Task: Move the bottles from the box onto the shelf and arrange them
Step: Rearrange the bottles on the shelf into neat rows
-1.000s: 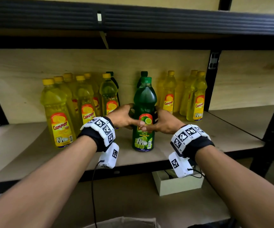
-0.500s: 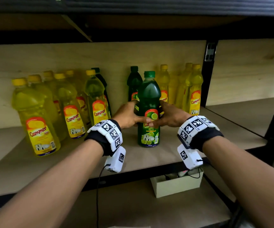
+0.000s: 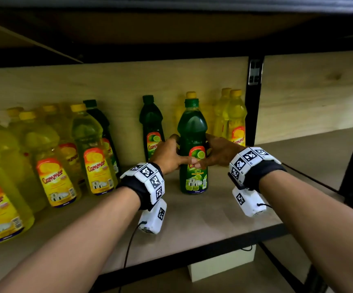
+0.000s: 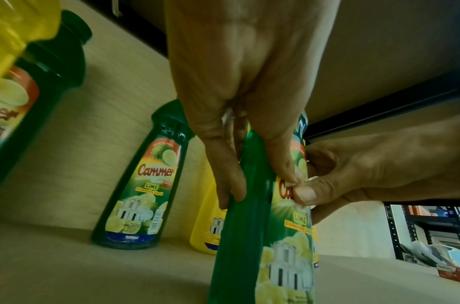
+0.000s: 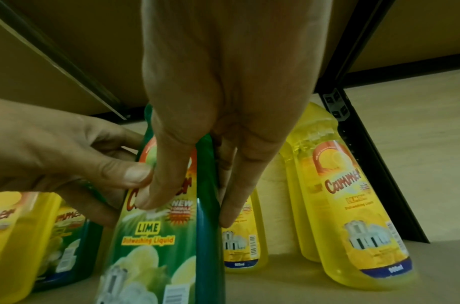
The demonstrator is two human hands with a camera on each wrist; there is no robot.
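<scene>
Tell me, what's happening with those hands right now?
Left hand and right hand both grip the green lime bottle. Bottle upright on shelf. Nothing in the way.

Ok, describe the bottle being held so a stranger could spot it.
On the wooden shelf, between the yellow bottles at either end, stands a green lime bottle. It alone is gripped by the left hand and right hand, forward of the other green bottles.
</scene>
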